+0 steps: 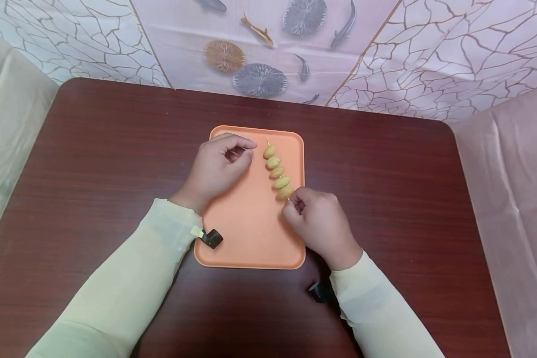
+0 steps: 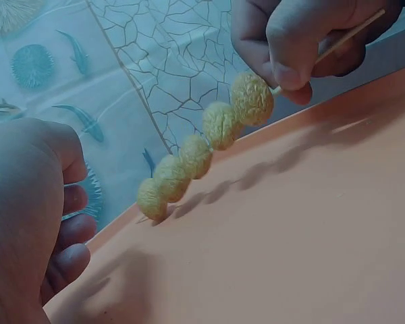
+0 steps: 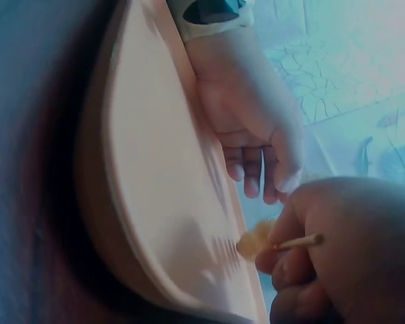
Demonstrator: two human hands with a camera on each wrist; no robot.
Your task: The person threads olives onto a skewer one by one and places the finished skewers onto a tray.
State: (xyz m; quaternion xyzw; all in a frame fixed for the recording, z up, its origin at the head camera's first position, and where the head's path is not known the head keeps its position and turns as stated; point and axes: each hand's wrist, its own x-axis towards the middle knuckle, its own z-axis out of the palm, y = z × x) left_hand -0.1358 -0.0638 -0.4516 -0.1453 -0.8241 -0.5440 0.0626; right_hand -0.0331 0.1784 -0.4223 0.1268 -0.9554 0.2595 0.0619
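My right hand [image 1: 319, 219] pinches the lower end of a wooden skewer [image 2: 351, 34] between thumb and fingers. Threaded along it are several small, yellow, wrinkled balls [image 1: 277, 172], packed close together, with the thin tip sticking out past the far one. The skewer slants above an orange tray [image 1: 246, 238], its shadow falling on the tray in the left wrist view. To the left of the tip, my left hand [image 1: 219, 166] hovers over the tray, fingers loosely bent, holding nothing. In the right wrist view the balls are mostly hidden behind my right hand [image 3: 364, 250].
The tray lies on a dark reddish-brown table [image 1: 385, 164]. Behind the table hangs a patterned cloth [image 1: 273, 44] with fish and gold lines. Pale cloth [image 1: 514, 199] borders the sides. Each wrist carries a small black camera [image 1: 212, 238].
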